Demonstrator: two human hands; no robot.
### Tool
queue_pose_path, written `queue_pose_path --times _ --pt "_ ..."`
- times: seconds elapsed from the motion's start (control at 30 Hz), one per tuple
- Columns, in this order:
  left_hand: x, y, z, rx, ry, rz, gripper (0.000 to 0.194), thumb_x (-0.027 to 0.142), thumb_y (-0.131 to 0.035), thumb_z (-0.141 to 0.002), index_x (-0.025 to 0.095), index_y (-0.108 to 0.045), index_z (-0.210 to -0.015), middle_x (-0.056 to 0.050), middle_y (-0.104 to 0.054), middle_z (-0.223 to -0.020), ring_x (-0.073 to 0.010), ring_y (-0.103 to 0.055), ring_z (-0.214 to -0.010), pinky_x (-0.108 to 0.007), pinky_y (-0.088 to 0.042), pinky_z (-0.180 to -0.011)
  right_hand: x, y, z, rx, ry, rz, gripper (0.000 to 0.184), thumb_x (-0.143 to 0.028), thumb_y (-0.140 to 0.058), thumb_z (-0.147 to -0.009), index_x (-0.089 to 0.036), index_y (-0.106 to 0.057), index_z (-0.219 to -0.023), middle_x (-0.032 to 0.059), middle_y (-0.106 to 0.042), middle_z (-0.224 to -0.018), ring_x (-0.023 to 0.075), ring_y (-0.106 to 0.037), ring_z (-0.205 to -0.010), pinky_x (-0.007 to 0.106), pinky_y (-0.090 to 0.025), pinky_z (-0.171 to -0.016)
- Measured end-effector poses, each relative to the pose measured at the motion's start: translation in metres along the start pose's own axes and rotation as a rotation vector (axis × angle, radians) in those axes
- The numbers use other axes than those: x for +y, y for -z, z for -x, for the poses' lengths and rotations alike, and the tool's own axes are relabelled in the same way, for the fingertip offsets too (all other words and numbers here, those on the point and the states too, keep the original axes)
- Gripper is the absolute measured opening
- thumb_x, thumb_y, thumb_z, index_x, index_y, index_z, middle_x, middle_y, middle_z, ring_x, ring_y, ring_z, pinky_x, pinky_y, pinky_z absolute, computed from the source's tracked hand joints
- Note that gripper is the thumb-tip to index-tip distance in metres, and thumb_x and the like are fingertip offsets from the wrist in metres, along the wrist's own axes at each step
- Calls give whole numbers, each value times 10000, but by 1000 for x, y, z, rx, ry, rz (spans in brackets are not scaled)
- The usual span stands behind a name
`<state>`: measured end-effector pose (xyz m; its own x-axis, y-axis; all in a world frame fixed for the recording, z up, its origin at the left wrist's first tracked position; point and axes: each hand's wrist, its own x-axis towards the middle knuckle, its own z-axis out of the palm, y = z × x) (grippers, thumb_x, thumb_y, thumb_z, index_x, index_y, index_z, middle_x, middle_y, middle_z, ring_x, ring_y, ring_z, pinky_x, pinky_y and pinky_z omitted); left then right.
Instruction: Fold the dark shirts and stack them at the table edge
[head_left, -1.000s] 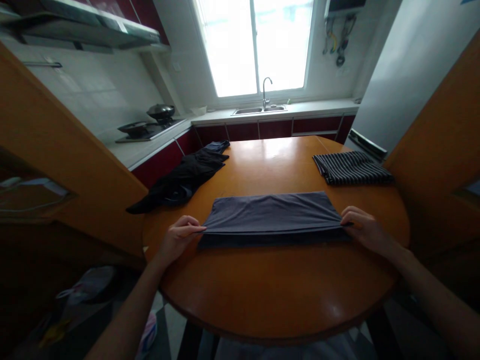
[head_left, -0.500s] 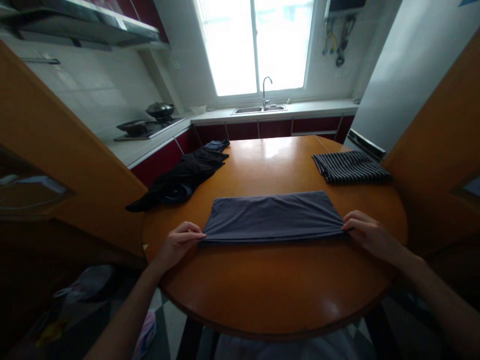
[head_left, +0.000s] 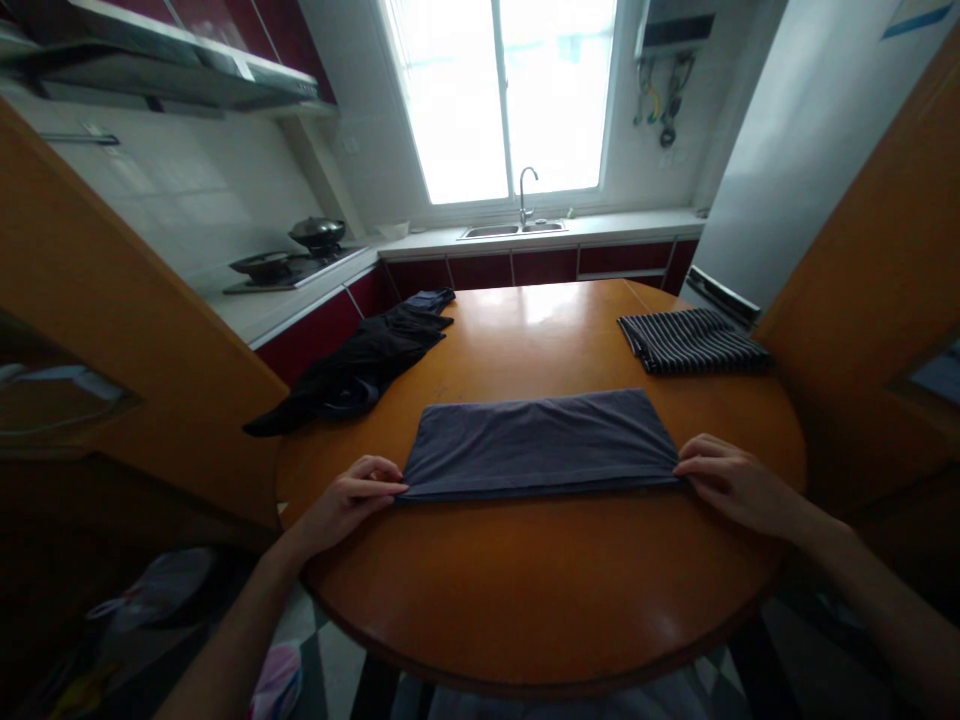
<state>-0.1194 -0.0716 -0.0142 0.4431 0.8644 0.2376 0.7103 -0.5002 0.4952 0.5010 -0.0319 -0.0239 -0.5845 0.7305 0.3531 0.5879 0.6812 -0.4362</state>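
While the left hand (head_left: 351, 502) pinches the near left corner of a folded grey cloth (head_left: 540, 447) between thumb and fingers, the right hand (head_left: 729, 484) pinches its near right corner in the same way. Both hands are closed narrowly on the fabric, with the fingers bent and the wrists low over the wooden table (head_left: 555, 590). The grey cloth lies flat in a long, wide strip across the middle of the table, its near edge running almost straight from one hand to the other. Soft creases fan out from the pinched corners, and a thin darker layer shows along the near edge, beneath the top one. The far edge is a little shorter than the near one, as the camera sees it.

Beyond the left hand, a heap of black clothing (head_left: 367, 355) lies loosely along the left edge of the table, with a bluish piece showing at its far end. It is apart from the grey cloth. On the far right part of the table, a black-and-white striped cloth (head_left: 691, 342) lies folded, also apart from the grey cloth and beyond the right hand.

Behind the table, a white counter (head_left: 431, 240) carries a sink (head_left: 491, 231) with a curved faucet (head_left: 523, 195) under a bright window (head_left: 457, 110). To the left, a lidded pan (head_left: 317, 233) and a darker pan (head_left: 260, 264) sit on the stove (head_left: 300, 271).
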Motion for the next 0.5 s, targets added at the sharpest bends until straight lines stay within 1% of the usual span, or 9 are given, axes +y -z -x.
queue_pose_path --times 0.07,0.1,0.17,0.2,0.23,0.3,0.33,0.43,0.5 --pt "3 10 -5 -24 30 -18 375 549 -549 -967 287 -807 -1044 -63 -676 -1101 -212 -630 -1044 -330 -523 -962 -2 8 -5 -73 -14 -60 191 -277 -590 -941 -246 -775 -904 78 -696 -995 218 -655 -936 341 -537 -840" --pt "6 14 -13 2 50 -20 428 568 -510 -976 265 -800 -1064 -67 -677 -1097 -219 -627 -1051 -339 -517 -976 -2 11 -12 -78 -24 -96 214 -307 -585 -952 -244 -776 -878 76 -700 -992 216 -657 -937 336 -535 -842" --pt "18 18 -38 93 77 -21 505 566 -423 -1006 223 -769 -1138 -80 -685 -1108 -231 -627 -1069 -357 -507 -999 0 13 -36 6 -54 -149 281 -349 -547 -977 -230 -768 -850 80 -709 -983 216 -662 -940 332 -532 -848" --pt "27 16 -56 145 77 -28 521 550 -393 -1020 203 -748 -1178 -91 -689 -1133 -239 -626 -1094 -368 -498 -1019 1 10 -54 92 -80 -147 299 -356 -522 -987 -218 -766 -883 88 -714 -996 221 -663 -959 339 -527 -870" --pt "37 11 -77 151 51 -41 511 536 -400 -1023 194 -720 -1227 -101 -685 -1192 -248 -617 -1143 -378 -480 -1051 1 5 -75 169 -95 -132 310 -359 -505 -989 -205 -765 -919 96 -718 -1002 229 -664 -980 351 -520 -901" --pt "58 -10 -122 116 -23 -99 510 505 -410 -1028 172 -649 -1331 -122 -650 -1319 -257 -593 -1235 -398 -440 -1108 -3 -15 -121 258 -146 -69 325 -326 -469 -989 -177 -750 -1056 119 -719 -1084 243 -653 -1057 369 -497 -971" --pt "69 -25 -144 107 -44 -142 516 485 -380 -1040 167 -618 -1370 -130 -635 -1361 -260 -578 -1273 -411 -425 -1127 -8 -29 -143 241 -173 -13 343 -304 -468 -982 -162 -721 -1164 133 -703 -1174 251 -628 -1138 377 -468 -1028" --pt "91 -79 -193 1 -97 -285 524 393 -315 -1060 121 -516 -1461 -166 -520 -1506 -275 -465 -1413 -456 -363 -1180 -32 -77 -189 100 -269 177 475 -284 -455 -983 -120 -564 -1415 170 -559 -1453 273 -483 -1365 403 -363 -1146" --pt "95 -111 -205 -84 -81 -362 535 363 -306 -1063 119 -421 -1526 -155 -413 -1588 -281 -344 -1494 -503 -290 -1214 -49 -106 -197 1 -296 266 546 -295 -444 -989 -96 -463 -1497 176 -430 -1572 302 -350 -1470 463 -285 -1195"
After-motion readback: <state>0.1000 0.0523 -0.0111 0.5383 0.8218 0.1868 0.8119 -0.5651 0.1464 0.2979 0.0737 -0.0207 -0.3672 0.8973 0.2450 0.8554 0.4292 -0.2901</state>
